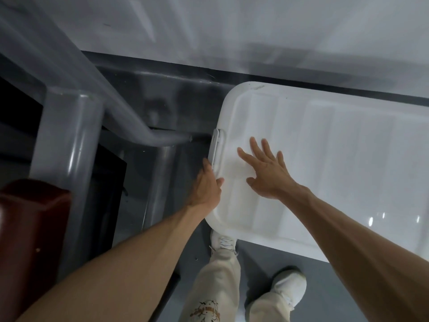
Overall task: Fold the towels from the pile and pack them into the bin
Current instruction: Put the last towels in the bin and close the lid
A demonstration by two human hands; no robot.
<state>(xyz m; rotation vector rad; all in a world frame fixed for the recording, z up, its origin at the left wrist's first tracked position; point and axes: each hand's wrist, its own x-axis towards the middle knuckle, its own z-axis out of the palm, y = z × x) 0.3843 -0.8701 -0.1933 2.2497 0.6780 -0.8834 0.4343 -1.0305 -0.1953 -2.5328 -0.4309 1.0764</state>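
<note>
Down on the grey floor (262,270), just ahead of the person's white shoes (290,287), sits the white bin (290,246) with its lid (343,149) on. The right hand (267,170) lies flat on the lid, fingers spread wide; the left hand (206,185) curls round the grey latch (215,142) on the short edge.

text: none legible | trouser print (205,311): too blurred to read

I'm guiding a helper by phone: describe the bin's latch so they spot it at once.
Start at the big white lid. Go to its short left end, where the left hand grips. The latch is the narrow strip along that edge, greyer than the ribbed lid.
</note>
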